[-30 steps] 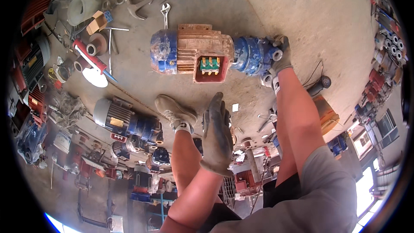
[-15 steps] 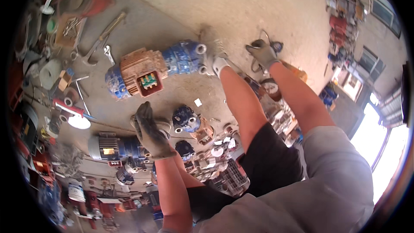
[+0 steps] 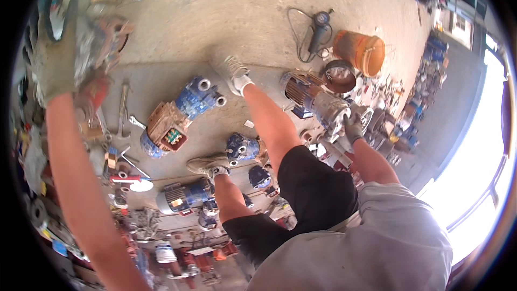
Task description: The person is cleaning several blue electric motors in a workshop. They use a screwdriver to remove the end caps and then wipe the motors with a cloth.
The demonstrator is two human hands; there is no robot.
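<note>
My left hand, in a grey work glove with dark fingers, is raised at the far left with its fingers spread and nothing in them. Below it lies a red machine part, partly blurred. My right hand, gloved too, is at the silvery end of a grey motor on the right. Its thumb and a finger show apart against the metal; whether it presses on the motor I cannot tell. Between my arms, a blue and rust-brown geared motor lies on the floor, its terminal box uncovered.
A hammer and a wrench lie left of the geared motor. A corded hand tool, an orange bucket and a round dark pan are at the far right. Smaller blue motors lie near my feet.
The view has turned. My left hand has swung from above my shoe to the far left. My right hand has left the corded tool's side and come to the grey motor.
</note>
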